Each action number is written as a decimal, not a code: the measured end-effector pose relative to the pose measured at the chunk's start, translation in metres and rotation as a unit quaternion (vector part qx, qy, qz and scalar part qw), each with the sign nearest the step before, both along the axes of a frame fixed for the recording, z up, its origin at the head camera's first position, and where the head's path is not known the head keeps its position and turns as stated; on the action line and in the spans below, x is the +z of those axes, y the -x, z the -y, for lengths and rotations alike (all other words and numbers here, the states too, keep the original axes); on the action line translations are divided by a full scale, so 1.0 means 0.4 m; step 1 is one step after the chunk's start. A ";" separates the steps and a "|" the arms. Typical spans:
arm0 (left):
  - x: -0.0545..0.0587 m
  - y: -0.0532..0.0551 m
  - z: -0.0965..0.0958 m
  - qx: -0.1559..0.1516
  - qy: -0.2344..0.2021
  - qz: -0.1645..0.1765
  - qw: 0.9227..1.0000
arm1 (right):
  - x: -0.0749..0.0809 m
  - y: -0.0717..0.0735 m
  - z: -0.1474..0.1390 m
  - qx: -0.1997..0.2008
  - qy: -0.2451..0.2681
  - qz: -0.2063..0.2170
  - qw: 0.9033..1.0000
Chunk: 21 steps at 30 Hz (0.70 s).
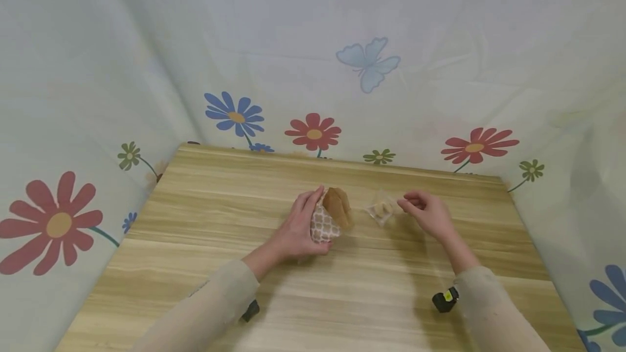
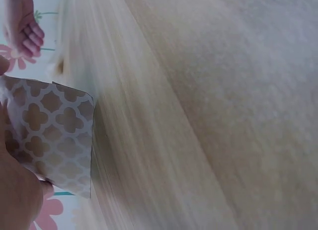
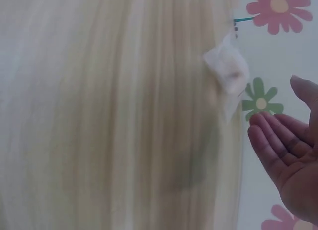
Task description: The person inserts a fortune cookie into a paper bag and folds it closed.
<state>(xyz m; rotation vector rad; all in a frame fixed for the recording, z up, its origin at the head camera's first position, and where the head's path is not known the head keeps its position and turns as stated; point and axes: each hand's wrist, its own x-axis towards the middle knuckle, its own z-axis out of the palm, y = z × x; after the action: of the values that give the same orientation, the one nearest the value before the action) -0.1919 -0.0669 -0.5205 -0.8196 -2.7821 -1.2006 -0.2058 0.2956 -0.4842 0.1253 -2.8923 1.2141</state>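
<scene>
In the head view my left hand (image 1: 295,230) grips a small paper bag (image 1: 325,225) with a brown and white lattice print. The bag's mouth stands apart and faces right, showing plain brown paper inside. Up close in the left wrist view, the patterned side of the bag (image 2: 52,133) fills the space beside the left hand (image 2: 20,190). A small clear packet (image 1: 380,209) with something pale in it is to the right of the bag. Just right of the packet, my right hand (image 1: 430,213) has its fingers loosely bent with nothing held. The right wrist view shows the packet (image 3: 228,71) apart from the right hand's fingertips.
Beneath the hands is a wood-grain table (image 1: 195,189), its far edge close behind the bag and packet. A pale curtain (image 1: 274,31) with printed flowers and a butterfly hangs around its back and sides. Small black devices, one a wrist camera (image 1: 445,300), sit at both wrists.
</scene>
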 end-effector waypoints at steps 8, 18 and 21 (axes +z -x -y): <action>-0.007 -0.003 -0.003 -0.004 0.000 0.001 1.000 | -0.032 0.019 0.000 0.008 -0.047 0.032 0.998; -0.006 -0.009 -0.004 -0.005 0.014 -0.006 1.000 | -0.053 0.055 0.033 0.020 -0.041 0.031 0.998; -0.005 -0.012 -0.003 -0.009 0.010 -0.015 1.000 | -0.057 0.067 0.045 0.026 -0.023 0.035 0.999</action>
<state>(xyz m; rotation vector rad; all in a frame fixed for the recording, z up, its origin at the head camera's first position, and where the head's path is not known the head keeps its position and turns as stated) -0.1872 -0.0659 -0.5224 -0.8601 -2.7738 -1.1543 -0.2326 0.2774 -0.5070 0.1634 -2.9962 1.1833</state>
